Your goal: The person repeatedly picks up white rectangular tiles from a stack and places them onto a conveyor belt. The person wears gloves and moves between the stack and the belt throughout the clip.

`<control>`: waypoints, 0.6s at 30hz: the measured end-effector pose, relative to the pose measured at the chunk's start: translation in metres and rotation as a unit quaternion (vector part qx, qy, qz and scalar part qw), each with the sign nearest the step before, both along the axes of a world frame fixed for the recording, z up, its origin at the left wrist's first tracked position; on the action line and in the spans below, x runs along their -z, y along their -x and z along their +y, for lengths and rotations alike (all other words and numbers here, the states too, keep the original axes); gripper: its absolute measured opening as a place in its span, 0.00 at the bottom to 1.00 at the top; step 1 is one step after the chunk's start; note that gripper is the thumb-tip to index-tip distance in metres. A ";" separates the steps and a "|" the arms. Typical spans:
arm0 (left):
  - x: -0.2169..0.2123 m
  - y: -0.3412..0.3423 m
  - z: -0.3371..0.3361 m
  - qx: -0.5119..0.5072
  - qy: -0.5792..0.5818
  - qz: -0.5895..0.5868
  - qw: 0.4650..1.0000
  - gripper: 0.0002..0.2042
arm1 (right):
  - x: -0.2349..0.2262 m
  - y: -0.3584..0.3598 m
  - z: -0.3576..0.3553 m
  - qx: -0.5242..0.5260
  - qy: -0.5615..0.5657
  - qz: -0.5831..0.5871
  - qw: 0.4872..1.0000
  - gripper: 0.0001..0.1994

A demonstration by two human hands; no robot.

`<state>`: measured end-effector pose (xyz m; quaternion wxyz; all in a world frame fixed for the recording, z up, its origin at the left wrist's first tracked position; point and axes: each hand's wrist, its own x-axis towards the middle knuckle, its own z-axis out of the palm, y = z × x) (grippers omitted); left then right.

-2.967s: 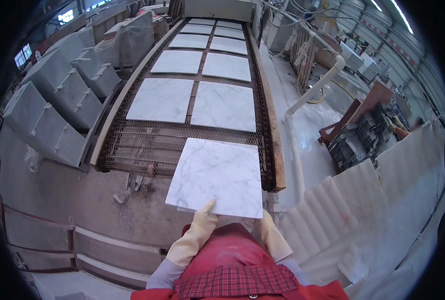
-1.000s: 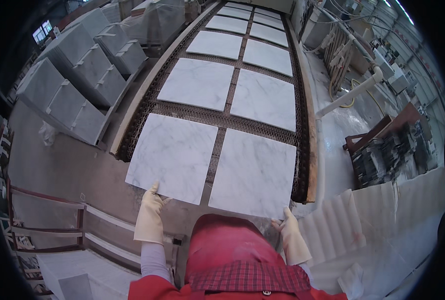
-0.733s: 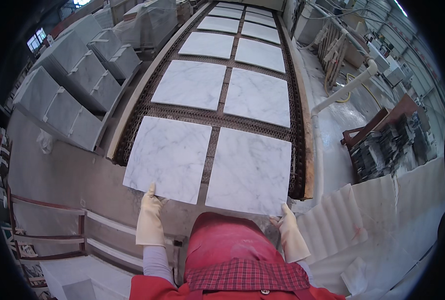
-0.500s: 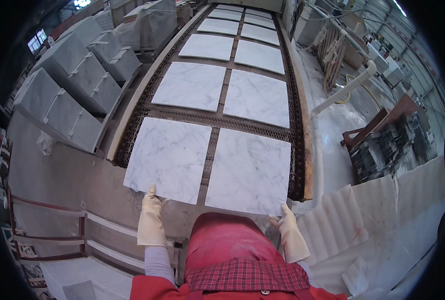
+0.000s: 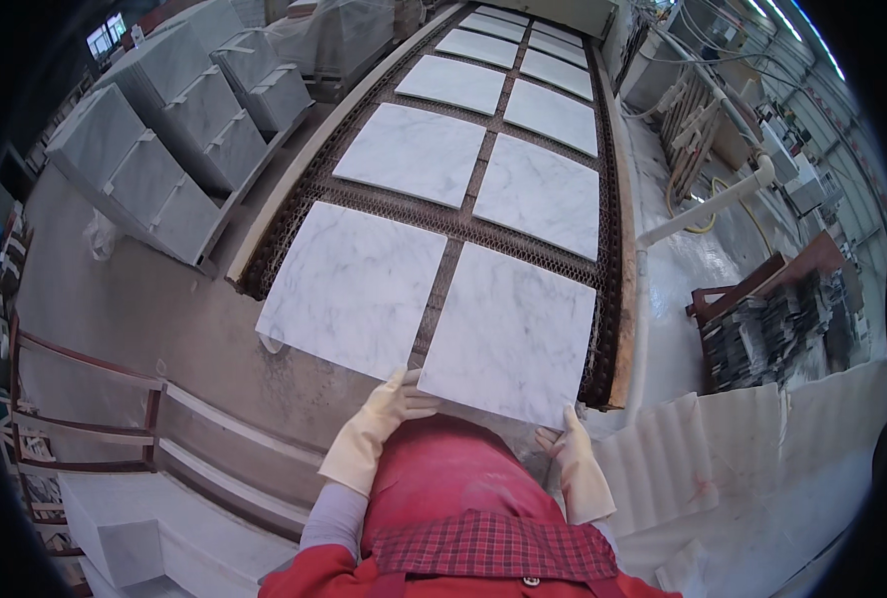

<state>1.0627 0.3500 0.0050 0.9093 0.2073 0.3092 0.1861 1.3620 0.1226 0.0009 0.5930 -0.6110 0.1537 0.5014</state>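
Note:
Two white, grey-veined marble tiles lie nearest me on the conveyor: a left tile [image 5: 354, 284] and a right tile [image 5: 508, 334]. Their near edges overhang the conveyor's end. My left hand [image 5: 382, 419], in a cream rubber glove, is at the right tile's near left corner. Its fingers are stretched out along the edge and its thumb points up by the gap between the tiles. At the near right corner, my gloved right hand [image 5: 575, 463] grips the same tile, thumb at the top edge and fingers lower. A red apron [image 5: 443, 473] covers my front.
More tiles [image 5: 419, 149] run in two rows along the mesh conveyor [image 5: 274, 244]. Packed slab stacks [image 5: 135, 174] stand at left, above a metal rack [image 5: 85, 399]. At right are a white pipe [image 5: 708, 204], a pile of dark stone strips [image 5: 787, 324] and corrugated sheets [image 5: 663, 453].
My left hand has left the left tile's near edge and moved right to the right tile's corner. My right hand stays at its corner. The view has shifted slightly.

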 end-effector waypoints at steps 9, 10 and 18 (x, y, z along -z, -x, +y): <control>0.005 -0.030 -0.018 -0.109 0.049 0.022 0.993 0.19 | 0.001 -0.007 -0.002 -0.015 -0.024 -0.002 1.000 0.23; 0.007 -0.030 -0.019 -0.110 0.050 0.027 0.992 0.19 | 0.001 -0.006 -0.002 -0.015 -0.027 -0.002 1.000 0.22; 0.013 -0.032 -0.020 -0.120 0.032 0.040 0.991 0.17 | 0.014 -0.014 -0.005 -0.025 -0.037 0.003 0.999 0.24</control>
